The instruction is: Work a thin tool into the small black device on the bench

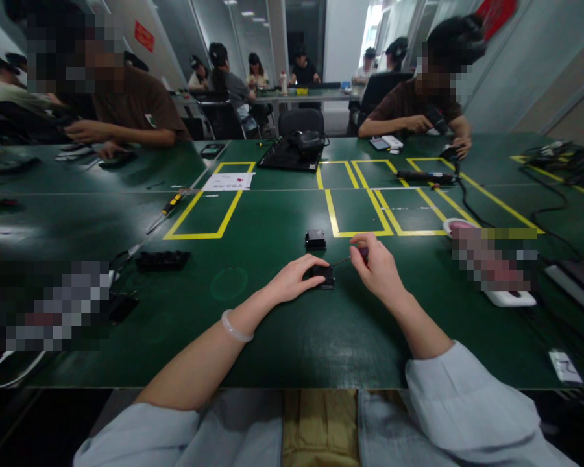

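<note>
My left hand [296, 277] rests on the green table [272, 337] with its fingers curled over a small black block [324, 277], holding it down. My right hand [377, 266] is closed in a pinch round a thin screwdriver [346, 260] whose dark shaft points left toward that block. A second small black block [315, 240] lies loose on the table just beyond the first, touched by neither hand.
Yellow tape rectangles [357, 214] mark the table ahead. A black tray [162, 261] and a yellow-handled screwdriver [168, 209] lie at left, a white sheet [228, 181] farther back. Cables [472, 207] run at right. Other people work across the table.
</note>
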Demonstrator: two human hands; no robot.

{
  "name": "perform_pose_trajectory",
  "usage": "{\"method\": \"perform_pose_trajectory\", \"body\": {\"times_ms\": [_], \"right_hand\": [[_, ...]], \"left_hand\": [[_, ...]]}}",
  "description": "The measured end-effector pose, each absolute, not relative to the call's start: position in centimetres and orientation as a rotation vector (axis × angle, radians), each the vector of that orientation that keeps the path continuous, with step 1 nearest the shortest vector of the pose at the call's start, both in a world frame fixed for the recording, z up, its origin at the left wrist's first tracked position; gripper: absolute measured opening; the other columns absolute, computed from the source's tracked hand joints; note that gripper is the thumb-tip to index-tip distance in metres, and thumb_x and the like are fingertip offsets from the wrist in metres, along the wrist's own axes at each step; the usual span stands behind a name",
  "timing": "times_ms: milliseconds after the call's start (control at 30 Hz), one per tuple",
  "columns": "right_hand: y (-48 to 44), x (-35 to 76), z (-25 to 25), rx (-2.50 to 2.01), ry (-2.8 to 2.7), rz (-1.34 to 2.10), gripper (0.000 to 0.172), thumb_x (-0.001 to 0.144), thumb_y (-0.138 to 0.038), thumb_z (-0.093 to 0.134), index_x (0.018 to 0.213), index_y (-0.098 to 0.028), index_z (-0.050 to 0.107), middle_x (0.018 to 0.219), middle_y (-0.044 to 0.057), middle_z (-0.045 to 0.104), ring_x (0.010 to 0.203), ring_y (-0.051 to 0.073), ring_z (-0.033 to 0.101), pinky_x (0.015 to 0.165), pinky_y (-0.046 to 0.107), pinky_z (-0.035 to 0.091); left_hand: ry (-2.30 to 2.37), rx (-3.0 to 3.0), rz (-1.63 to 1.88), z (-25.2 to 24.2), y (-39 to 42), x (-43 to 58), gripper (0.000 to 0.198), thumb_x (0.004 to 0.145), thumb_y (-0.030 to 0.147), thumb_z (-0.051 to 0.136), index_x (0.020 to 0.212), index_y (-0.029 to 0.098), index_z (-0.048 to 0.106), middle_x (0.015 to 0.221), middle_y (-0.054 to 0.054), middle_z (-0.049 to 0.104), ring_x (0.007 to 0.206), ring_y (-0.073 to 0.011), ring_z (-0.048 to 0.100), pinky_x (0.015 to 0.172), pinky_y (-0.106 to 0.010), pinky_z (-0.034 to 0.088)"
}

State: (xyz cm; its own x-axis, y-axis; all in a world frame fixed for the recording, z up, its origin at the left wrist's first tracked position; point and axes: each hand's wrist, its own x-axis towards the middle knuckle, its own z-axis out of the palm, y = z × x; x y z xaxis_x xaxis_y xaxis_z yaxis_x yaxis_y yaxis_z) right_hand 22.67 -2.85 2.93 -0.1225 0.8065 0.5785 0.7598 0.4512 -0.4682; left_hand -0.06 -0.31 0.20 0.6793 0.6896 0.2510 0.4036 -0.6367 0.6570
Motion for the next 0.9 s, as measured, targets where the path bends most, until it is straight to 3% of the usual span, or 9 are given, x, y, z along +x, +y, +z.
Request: {"method": "perform_pose_trajectory", "body": {"times_ms": [133, 600, 900], "right_hand": [[-3.03, 22.51, 3.32, -1.311, -1.883, 0.092, 0.017, 0.09, -0.028, 0.043, 0.104, -0.02, 0.05, 0.075, 0.002, 0.058, 0.069, 0.019, 0.054, 0.07, 0.031, 0.043], [-2.97, 22.69, 3.16, -1.331, -1.881, 0.107, 0.022, 0.091, -0.04, 0.046, 0.102, -0.021, 0.052, 0.074, 0.003, 0.059, 0.07, 0.019, 0.054, 0.07, 0.032, 0.042], [-2.87, 22.63, 3.01, -1.308, -1.882, 0.115, 0.018, 0.091, -0.03, 0.043, 0.105, -0.02, 0.05, 0.078, 0.004, 0.061, 0.073, 0.019, 0.057, 0.071, 0.032, 0.043]], "left_hand": [[0.842, 2.321, 0.655, 0.22, -0.31, -0.03, 0.031, 0.093, 0.037, 0.052, 0.121, 0.023, 0.056, 0.115, -0.006, 0.06, 0.106, -0.0211, 0.057, 0.094, -0.034, 0.044], [0.858, 2.32, 0.65, 0.38, -0.4, -0.03, 0.031, 0.093, 0.037, 0.052, 0.121, 0.023, 0.056, 0.116, -0.006, 0.06, 0.107, -0.0215, 0.057, 0.095, -0.035, 0.044], [0.848, 2.326, 0.651, 0.29, -0.39, -0.02, 0.031, 0.093, 0.037, 0.052, 0.121, 0.023, 0.056, 0.116, -0.006, 0.06, 0.108, -0.0217, 0.057, 0.095, -0.035, 0.043]]}}
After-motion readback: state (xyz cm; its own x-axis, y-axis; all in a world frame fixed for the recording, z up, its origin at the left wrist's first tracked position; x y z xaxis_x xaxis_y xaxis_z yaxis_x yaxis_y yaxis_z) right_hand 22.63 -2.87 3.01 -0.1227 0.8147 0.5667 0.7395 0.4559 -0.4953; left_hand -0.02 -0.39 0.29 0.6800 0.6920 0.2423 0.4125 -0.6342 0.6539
